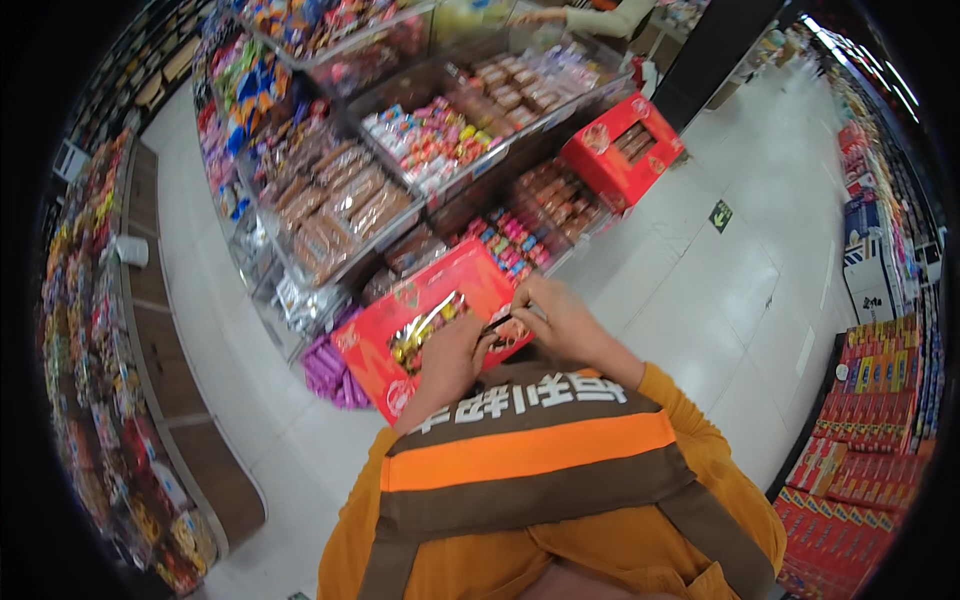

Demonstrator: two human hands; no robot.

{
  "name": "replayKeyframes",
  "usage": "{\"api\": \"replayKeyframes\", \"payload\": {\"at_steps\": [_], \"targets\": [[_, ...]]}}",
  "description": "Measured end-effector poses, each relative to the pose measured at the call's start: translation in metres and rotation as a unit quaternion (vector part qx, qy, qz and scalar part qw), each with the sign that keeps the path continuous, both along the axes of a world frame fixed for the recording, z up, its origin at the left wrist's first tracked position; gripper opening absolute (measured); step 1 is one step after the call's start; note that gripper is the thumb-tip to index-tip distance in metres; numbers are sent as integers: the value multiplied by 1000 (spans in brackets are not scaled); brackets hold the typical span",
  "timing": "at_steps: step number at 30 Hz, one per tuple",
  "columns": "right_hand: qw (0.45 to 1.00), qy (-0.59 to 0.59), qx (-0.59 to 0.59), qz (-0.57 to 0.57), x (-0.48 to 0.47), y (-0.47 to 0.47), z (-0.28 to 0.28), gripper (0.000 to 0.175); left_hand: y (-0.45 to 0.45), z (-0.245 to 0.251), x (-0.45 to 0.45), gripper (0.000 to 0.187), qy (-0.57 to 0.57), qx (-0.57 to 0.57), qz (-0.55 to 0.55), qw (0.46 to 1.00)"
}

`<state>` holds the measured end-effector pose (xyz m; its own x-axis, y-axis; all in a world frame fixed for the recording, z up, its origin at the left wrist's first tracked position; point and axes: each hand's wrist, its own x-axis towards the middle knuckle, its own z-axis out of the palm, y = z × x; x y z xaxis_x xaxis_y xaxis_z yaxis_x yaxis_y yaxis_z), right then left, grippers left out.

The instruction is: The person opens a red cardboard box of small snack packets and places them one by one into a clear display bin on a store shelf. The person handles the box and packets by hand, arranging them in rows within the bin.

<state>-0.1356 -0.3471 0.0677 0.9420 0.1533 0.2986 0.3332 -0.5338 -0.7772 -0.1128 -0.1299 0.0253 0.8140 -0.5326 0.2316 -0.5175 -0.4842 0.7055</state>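
Note:
My left hand (450,360) lies over the near side of a red cardboard box (416,289) with a window that shows wrapped sweets. Between its fingertips and those of my right hand (555,319) is a small, thin dark object (498,324), too small to name. The right hand is closed on its upper end, above the box's right part; the left fingers are at its lower end. The box rests tilted at the corner of a candy display, and purple wrapped sweets (335,375) show beside its left edge.
Clear bins (420,202) of wrapped sweets rise in tiers ahead. Another red windowed box (600,165) stands at the display's right corner. A person's sleeved arm (604,21) reaches over the far bins. Curved shelving (187,442) runs along the left, stacked red packages (840,540) along the right.

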Motion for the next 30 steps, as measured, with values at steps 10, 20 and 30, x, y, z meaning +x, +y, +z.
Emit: {"api": "replayKeyframes", "payload": {"at_steps": [10, 20, 30], "targets": [[906, 297, 302, -8, -21, 2, -22, 46, 3, -14, -9, 18, 397, -131, -30, 908], [715, 496, 488, 76, -31, -36, -76, 45, -34, -17, 22, 14, 280, -56, -45, 957], [594, 523, 610, 35, -3, -106, -177, 42, -86, -36, 71, 30, 90, 227, -83, 966]]}}
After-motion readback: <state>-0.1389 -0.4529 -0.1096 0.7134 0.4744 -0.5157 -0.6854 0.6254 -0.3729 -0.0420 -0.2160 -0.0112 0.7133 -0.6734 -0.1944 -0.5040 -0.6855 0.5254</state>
